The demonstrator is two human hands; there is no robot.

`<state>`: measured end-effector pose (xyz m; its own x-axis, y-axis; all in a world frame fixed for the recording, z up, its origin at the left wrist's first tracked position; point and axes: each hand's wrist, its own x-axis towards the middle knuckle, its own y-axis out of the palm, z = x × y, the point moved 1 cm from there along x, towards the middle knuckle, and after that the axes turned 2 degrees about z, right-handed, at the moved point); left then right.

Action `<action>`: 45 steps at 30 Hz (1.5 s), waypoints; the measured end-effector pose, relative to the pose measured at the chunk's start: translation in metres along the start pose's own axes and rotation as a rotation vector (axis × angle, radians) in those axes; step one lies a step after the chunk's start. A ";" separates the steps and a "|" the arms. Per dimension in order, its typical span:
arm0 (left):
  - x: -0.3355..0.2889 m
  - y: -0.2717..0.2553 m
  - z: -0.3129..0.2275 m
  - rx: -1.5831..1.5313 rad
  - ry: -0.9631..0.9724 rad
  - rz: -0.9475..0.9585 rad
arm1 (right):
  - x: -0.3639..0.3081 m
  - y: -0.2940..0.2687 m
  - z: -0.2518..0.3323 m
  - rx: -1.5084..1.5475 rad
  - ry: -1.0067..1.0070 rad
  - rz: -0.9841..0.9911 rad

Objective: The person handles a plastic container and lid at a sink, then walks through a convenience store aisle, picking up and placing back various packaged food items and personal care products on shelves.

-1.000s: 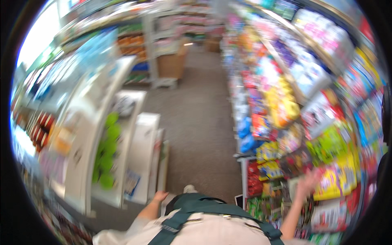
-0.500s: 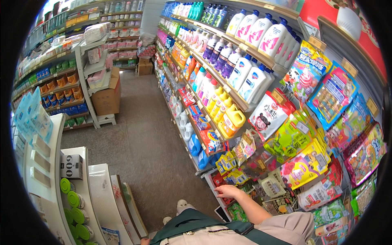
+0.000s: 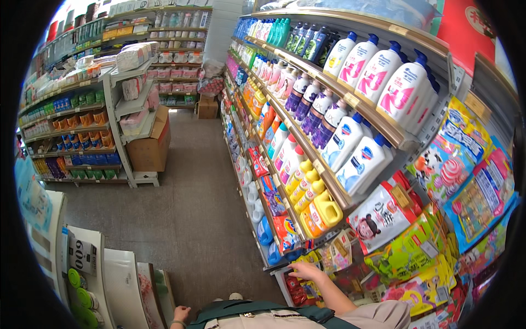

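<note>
My right hand point(image 3: 308, 272) reaches out over the low shelf at the right. Its fingers are stretched toward the left, apart, with nothing in them. Beneath and around it lie red packets point(image 3: 297, 291) and small yellow packets point(image 3: 313, 257). My left hand point(image 3: 181, 314) hangs low by my side, close to the leaning white boards point(image 3: 123, 279); it is too small in the picture for its fingers to be made out. Hanging bags of sweets, among them a white and red one point(image 3: 368, 225) and a green one point(image 3: 402, 249), are to the right of my right hand.
Shelving at the right carries pump bottles point(image 3: 402, 82), white bottles point(image 3: 361, 164) and yellow jugs point(image 3: 322, 214). A grey-brown aisle floor point(image 3: 192, 203) runs ahead to cardboard boxes point(image 3: 152, 142). At the near left stands a white shelf with green-lidded jars point(image 3: 86, 299).
My view has shifted, so the right-hand shelves sit lower and further right. My left hand shows more fully at the lower edge. My right hand stays extended by the low shelf.
</note>
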<state>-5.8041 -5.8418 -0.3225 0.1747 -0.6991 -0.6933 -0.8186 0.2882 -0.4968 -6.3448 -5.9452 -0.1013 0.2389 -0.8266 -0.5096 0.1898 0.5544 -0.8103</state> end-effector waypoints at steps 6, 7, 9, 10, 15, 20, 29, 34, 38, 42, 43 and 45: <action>0.065 -0.005 -0.065 -0.299 0.157 -0.132 | 0.077 -0.071 0.023 0.115 -0.234 -0.149; 0.076 -0.012 -0.074 -0.271 0.164 -0.151 | 0.088 -0.090 0.034 0.114 -0.253 -0.202; 0.096 -0.028 -0.089 -0.209 0.188 -0.183 | 0.119 -0.112 0.036 0.085 -0.280 -0.276; 0.113 -0.037 -0.090 -0.207 0.168 -0.185 | 0.136 -0.123 0.040 0.071 -0.297 -0.311; 0.178 -0.104 -0.137 -0.098 0.327 -0.200 | 0.222 -0.195 0.081 0.101 -0.318 -0.354; 0.286 -0.167 -0.197 -0.187 0.246 0.019 | 0.277 -0.284 0.124 -0.019 -0.318 -0.415; 0.401 -0.217 -0.354 0.147 0.358 0.056 | 0.321 -0.342 0.098 -0.010 -0.193 -0.497; 0.471 -0.191 -0.437 0.233 0.436 0.244 | 0.343 -0.373 0.064 0.008 -0.137 -0.600; 0.491 -0.167 -0.545 0.325 0.504 0.313 | 0.349 -0.399 0.045 0.058 -0.086 -0.699; 0.509 -0.143 -0.621 0.396 0.555 0.389 | 0.358 -0.396 0.022 0.169 -0.026 -0.694; 0.513 -0.137 -0.636 0.417 0.564 0.415 | 0.358 -0.397 0.018 0.174 -0.017 -0.692; 0.518 -0.127 -0.661 0.445 0.573 0.456 | 0.349 -0.400 0.016 0.217 0.107 -0.684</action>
<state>-5.9716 -6.6731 -0.2734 -0.5214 -0.6405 -0.5638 -0.4299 0.7679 -0.4749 -6.3224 -6.4538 0.0498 -0.0934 -0.9941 0.0557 0.4509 -0.0922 -0.8878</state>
